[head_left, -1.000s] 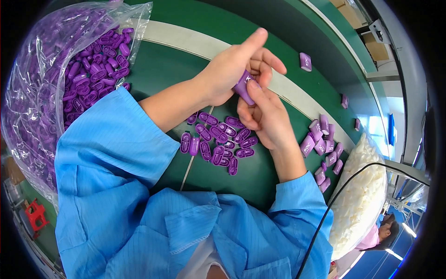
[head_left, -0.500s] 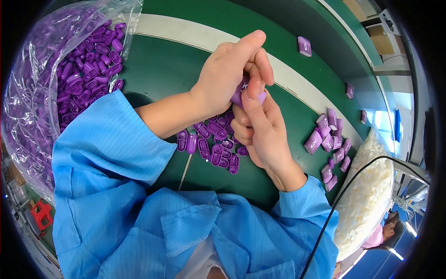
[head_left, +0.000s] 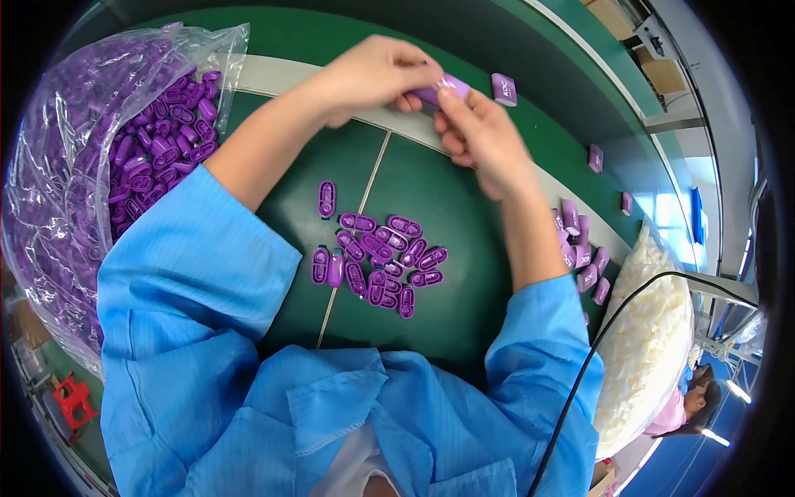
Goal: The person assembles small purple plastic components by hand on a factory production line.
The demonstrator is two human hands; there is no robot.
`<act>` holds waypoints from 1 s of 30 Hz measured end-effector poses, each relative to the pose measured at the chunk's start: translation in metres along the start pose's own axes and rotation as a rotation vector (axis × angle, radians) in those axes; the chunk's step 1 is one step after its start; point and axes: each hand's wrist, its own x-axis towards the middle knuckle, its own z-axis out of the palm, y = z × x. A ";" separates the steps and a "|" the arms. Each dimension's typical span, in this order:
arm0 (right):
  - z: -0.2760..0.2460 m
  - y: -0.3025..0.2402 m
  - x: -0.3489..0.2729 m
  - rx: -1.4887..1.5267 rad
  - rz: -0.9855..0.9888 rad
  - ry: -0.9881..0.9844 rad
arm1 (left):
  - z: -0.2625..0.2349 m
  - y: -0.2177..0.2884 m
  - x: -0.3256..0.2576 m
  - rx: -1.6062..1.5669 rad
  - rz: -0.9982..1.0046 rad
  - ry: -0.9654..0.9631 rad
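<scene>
- Head view: my left hand [head_left: 373, 74] and right hand [head_left: 480, 137] meet over the far edge of the green table [head_left: 431, 190], both pinching one small purple plastic piece [head_left: 445, 87] between fingertips. Left fingers curl over its top; right thumb and forefinger close on its near end.
- The piece looks light, stiff and smooth, probably a moulded shell. I judge it slippery on the glossy faces, so the narrow side edges are the better hold. It seems small enough to pop out of a loose pinch.
- Just beyond my fingers a second purple block [head_left: 503, 89] lies on the pale strip [head_left: 273, 76], apart from my hands.
- Below my wrists, a loose cluster of oval purple parts [head_left: 377, 265] lies flat on the table, some touching each other.
- At my left, an open clear bag [head_left: 74, 166] is packed with more of the same purple parts.
- At my right, another small heap of purple pieces [head_left: 584, 248] sits next to a bag of white parts [head_left: 650, 348].
- A black cable [head_left: 596, 348] arcs across that white bag.
</scene>
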 end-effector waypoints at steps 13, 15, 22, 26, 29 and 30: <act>-0.056 -0.012 0.043 -1.182 -0.263 0.387 | -0.028 0.009 -0.050 0.948 0.568 0.194; -0.055 -0.013 0.015 -1.129 -0.287 0.365 | -0.010 0.017 -0.087 0.929 0.503 -0.160; -0.020 0.012 -0.043 0.452 0.029 -0.205 | -0.001 0.015 -0.141 1.006 0.257 -0.058; -0.020 0.019 -0.048 0.593 0.019 -0.162 | 0.010 0.020 -0.096 0.560 0.159 -0.008; -0.022 0.020 -0.047 0.559 -0.020 -0.101 | 0.025 0.006 -0.052 0.169 0.118 0.004; -0.022 0.022 -0.046 0.559 -0.019 -0.094 | 0.029 0.005 -0.045 -0.076 0.074 0.001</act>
